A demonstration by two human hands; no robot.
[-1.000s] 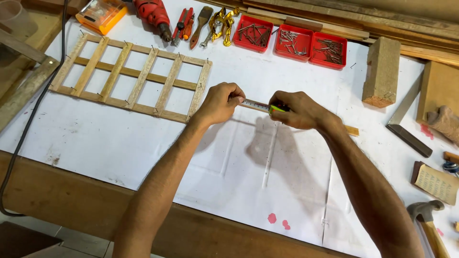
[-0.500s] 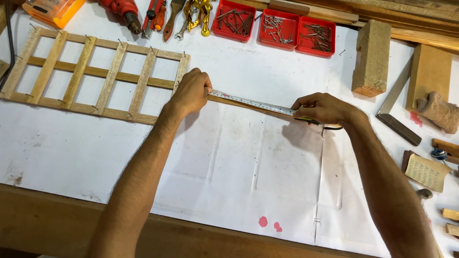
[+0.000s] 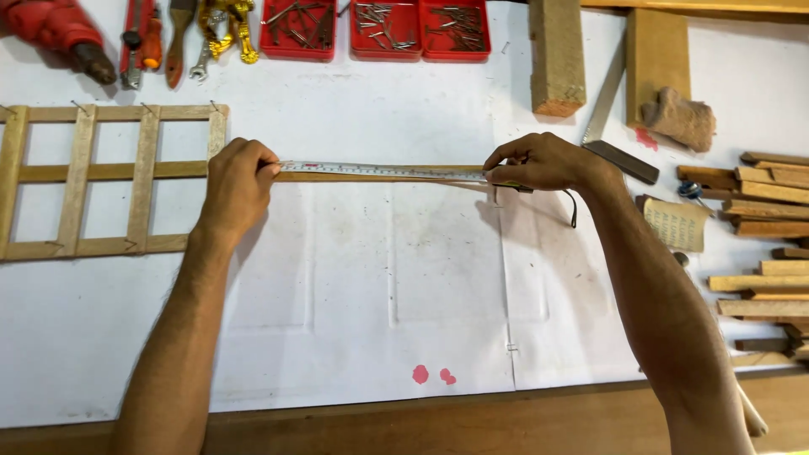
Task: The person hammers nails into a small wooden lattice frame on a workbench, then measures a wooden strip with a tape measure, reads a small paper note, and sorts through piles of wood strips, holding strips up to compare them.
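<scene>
**Hands stretching a tape along a thin wooden strip**

Both hands are working at opposite ends of a long, thin wooden strip point(image 3: 383, 177) that is lying flat on the white-covered desk point(image 3: 362, 278). Taking the strip as the landmark: at its left end the left hand point(image 3: 238, 181) is curling shut, fingertips pinching the free end of a metal measuring tape point(image 3: 379, 169) down against the wood. Just beyond that end, further left, a wooden lattice frame point(image 3: 109, 173) is lying flat, its near upright almost touching the hand.

Along the strip's top face the tape blade is running taut, edge to edge with the wood. It looks light and springy, likely to buckle or snap back if either end is released, so it is best held at both ends, pressed flat. The strip itself seems light, stiff along its length but slender enough to flex or crack if lifted by one tip; gripping it near the middle or at both ends would suit it.

At the strip's right end the right hand point(image 3: 543, 162) is closing over the tape's case, which is mostly hidden under the fingers, with a dark wrist loop point(image 3: 574, 209) dangling below.

Above the strip, red trays of nails point(image 3: 383, 29) are sitting in a row; to its upper right a wooden block point(image 3: 556, 55) is lying, and far to the right loose wood offcuts point(image 3: 758, 244) are piling up.
</scene>
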